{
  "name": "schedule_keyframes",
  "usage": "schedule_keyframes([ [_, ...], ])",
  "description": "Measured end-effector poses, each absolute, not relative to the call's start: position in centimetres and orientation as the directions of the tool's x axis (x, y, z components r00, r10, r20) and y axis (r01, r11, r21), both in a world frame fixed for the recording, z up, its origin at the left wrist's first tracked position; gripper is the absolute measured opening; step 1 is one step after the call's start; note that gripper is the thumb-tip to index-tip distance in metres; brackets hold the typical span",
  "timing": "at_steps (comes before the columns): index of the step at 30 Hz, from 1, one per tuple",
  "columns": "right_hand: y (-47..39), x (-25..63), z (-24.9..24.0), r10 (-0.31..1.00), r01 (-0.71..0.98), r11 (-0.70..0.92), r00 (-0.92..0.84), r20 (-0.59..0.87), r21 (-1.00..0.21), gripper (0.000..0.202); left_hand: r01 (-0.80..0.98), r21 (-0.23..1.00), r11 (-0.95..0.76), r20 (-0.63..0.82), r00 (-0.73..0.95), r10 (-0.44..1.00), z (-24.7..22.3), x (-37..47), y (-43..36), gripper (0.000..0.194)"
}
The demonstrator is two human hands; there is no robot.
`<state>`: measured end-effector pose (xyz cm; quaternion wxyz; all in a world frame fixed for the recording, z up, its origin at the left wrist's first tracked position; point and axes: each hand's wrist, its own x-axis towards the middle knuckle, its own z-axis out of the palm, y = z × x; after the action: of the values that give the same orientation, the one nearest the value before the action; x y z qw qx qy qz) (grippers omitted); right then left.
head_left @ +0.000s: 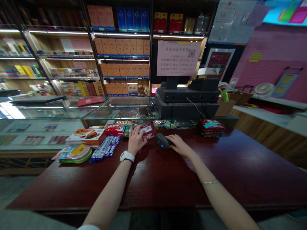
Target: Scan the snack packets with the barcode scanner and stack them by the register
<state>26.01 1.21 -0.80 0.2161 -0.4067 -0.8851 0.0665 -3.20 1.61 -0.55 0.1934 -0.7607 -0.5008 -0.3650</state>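
Observation:
My left hand (pixel 136 139), with a white watch on its wrist, is closed on a dark red packet (pixel 149 131) whose white barcode label faces up. In my right hand (pixel 178 144) is a black handheld barcode scanner (pixel 162 141) with a small blue light; its head is beside the packet, and its handle is mostly hidden by my fingers. Left of my left hand lie blue-and-purple wrapped bars (pixel 105 148), an orange-and-white box (pixel 86 136) and red packets (pixel 115 129). A bit of green packaging (pixel 126 131) shows behind the left hand.
A glass display counter (pixel 120 107) runs along the table's far edge, bearing a black register (pixel 187 103) with a paper sign (pixel 177 58). Dark red packets (pixel 211 127) are stacked at the far right. Round colourful packages (pixel 76 153) lie on the table's left side (pixel 59 182).

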Motion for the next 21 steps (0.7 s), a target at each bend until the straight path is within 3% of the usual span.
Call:
schedule_keyframes([
  [10, 1.8, 26.0, -1.8, 0.787, 0.722, 0.614, -0.587, 0.188, -0.319, 0.065, 0.897, 0.072, -0.436, 0.754, 0.238, 0.613, -0.3, -3.3, 1.4, 0.032],
  [16, 2.0, 26.0, -2.5, 0.789, 0.697, 0.609, -0.582, 0.199, -0.378, 0.069, 0.896, 0.069, -0.439, 0.767, 0.234, 0.597, -0.1, -3.1, 1.3, 0.031],
  [21, 2.2, 25.7, -2.6, 0.786, 0.655, 0.616, -0.545, 0.291, -0.438, 0.079, 0.885, 0.066, -0.461, 0.794, 0.233, 0.562, 0.5, -2.7, 1.0, 0.03],
])
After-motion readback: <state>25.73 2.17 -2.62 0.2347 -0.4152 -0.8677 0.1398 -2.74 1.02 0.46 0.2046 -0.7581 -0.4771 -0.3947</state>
